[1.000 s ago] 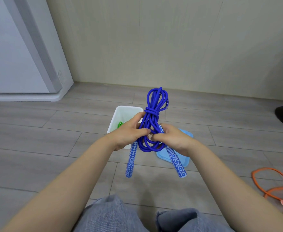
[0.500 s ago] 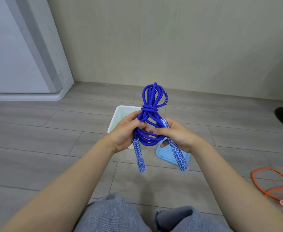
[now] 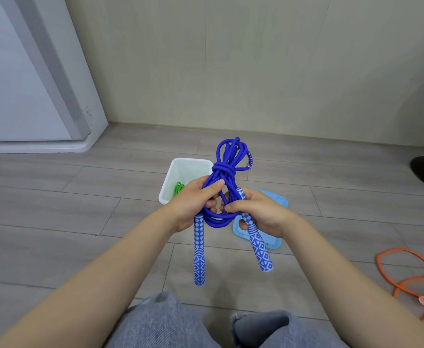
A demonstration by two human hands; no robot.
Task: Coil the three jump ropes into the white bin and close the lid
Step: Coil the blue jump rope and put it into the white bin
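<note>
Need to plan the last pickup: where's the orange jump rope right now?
In the head view, the orange jump rope lies loose on the floor at the far right edge, right of the light blue lid.

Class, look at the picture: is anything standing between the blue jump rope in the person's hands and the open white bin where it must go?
Nothing visible does. The blue jump rope is held by the left hand and right hand just in front of the white bin. The bin is open; its blue lid lies beside it. Something green already lies inside.
</note>
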